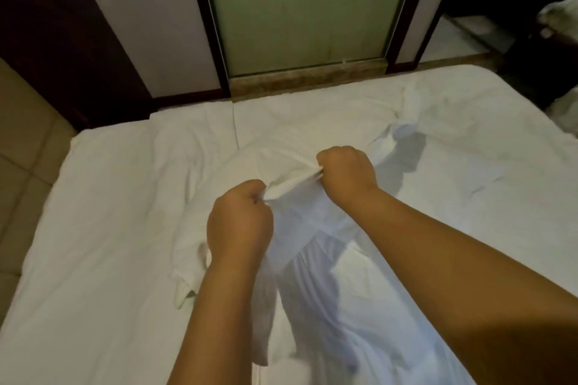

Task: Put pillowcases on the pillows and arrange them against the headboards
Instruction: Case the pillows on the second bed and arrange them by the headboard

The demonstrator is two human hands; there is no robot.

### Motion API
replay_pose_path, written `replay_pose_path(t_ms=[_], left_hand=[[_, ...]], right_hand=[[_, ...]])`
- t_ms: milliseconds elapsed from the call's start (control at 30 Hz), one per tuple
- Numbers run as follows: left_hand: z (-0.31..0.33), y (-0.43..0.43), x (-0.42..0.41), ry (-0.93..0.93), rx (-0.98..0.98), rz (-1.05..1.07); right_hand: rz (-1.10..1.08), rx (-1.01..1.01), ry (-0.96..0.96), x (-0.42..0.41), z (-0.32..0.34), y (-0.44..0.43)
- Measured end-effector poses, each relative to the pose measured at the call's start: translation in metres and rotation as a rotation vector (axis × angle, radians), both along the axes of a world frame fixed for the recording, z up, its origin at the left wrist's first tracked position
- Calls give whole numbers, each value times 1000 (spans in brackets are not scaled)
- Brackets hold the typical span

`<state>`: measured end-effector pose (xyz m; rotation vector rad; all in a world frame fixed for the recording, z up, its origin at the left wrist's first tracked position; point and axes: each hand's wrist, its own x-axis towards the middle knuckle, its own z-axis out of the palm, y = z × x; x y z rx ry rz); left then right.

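Head view. The left hand (239, 222) and the right hand (347, 172) are both raised over the bed (103, 203). Each hand is closed into a fist, and its fingers pinch the bunched upper edge of a white pillowcase (337, 291). The gathered edge bridges the short gap between the two fists. The left hand is nearer the person and the right hand lies farther out.

From the fingers, the pillowcase falls back toward the person. Its long axis runs from the fists down to the lower frame edge, between the forearms. No pillow can be identified with confidence (a flat white fold (194, 125) at the far bed edge may be one).

The step in hand appears to be locating and opening the mouth of the case. The coming move therefore likely calls for drawing the hands apart along the held edge, across the long axis. Neither hand has a clear advantage, since both hold the same edge.
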<state>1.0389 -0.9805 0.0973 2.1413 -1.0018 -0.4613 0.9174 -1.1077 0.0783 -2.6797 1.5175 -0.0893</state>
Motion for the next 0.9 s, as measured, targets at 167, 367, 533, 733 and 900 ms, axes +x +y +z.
replay_pose_path(t_ms=[167, 367, 533, 733, 900], left_hand=[[69, 60, -8, -53, -229, 197], [148, 146, -54, -220, -463, 257], [189, 211, -119, -211, -538, 242], [195, 248, -168, -165, -486, 186], [162, 245, -164, -119, -326, 174]], right_hand=[[159, -170, -191, -3, 85, 51], [292, -330, -378, -53, 169, 131], [350, -384, -464, -111, 205, 189], [316, -381, -463, -159, 208, 225], [216, -270, -359, -168, 173, 227]])
